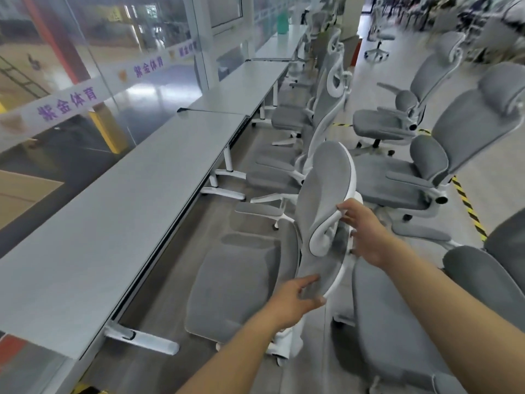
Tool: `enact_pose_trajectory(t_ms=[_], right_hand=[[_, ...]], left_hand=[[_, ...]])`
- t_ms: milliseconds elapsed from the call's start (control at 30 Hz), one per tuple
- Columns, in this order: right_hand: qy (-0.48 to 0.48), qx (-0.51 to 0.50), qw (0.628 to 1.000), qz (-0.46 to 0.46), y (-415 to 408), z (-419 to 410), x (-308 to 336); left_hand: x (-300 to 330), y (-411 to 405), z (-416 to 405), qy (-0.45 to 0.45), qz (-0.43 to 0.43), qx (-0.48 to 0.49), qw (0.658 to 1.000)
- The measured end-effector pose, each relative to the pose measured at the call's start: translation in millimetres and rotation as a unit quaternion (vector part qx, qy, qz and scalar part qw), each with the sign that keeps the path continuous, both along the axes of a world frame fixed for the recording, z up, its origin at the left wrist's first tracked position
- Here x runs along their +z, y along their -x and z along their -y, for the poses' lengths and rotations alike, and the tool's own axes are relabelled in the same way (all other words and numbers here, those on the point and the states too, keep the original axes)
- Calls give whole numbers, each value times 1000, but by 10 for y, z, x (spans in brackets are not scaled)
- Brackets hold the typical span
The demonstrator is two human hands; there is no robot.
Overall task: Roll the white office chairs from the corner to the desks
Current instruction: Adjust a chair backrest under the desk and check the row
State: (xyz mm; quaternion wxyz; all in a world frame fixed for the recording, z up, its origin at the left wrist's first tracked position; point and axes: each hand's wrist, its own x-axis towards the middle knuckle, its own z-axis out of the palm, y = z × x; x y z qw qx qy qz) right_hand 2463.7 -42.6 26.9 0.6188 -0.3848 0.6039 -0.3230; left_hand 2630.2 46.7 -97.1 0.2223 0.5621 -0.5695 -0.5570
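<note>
A white-framed office chair with grey fabric stands in front of me, its seat facing the long grey desk on the left. My left hand grips the lower rim of its backrest. My right hand rests on the white support loop behind the backrest, fingers curled on it. Further chairs stand in a row along the desks beyond it.
Several loose grey chairs crowd the right side, one seat right beside my right arm. Yellow-black floor tape runs on the right. Glass partitions with a purple-lettered band line the far side of the desks. White desk feet stick out onto the floor.
</note>
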Motion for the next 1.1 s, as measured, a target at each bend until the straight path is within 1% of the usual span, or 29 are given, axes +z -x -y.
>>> enact_pose_trajectory(t_ms=[200,333,500,600,833,933,1033,1100], right_hand=[[8,-25,1000,13,-3,15,-36],[32,-46,998,24,-55,-17,-20],[-1,-86,996,21,-129,-134,-21],[-19,-100,995,23,-172,-173,-36],[-13,-135,991,8,-240,-239,-146],[-2,-142,990,17,-256,-251,-120],[-11,-122,992,32,-181,-367,-99],[-23,-121,991,42,-30,-549,-92]], left_hand=[[-61,103,18,9,13,-3,1000],[-58,63,44,16,25,-22,999],[-55,20,37,37,35,-47,998],[-66,-10,-4,37,26,-51,998],[-115,-94,2,47,35,-70,996],[-80,-107,-21,33,14,-62,997],[40,-81,-94,13,-6,-40,999],[197,-37,-253,32,-18,-15,999]])
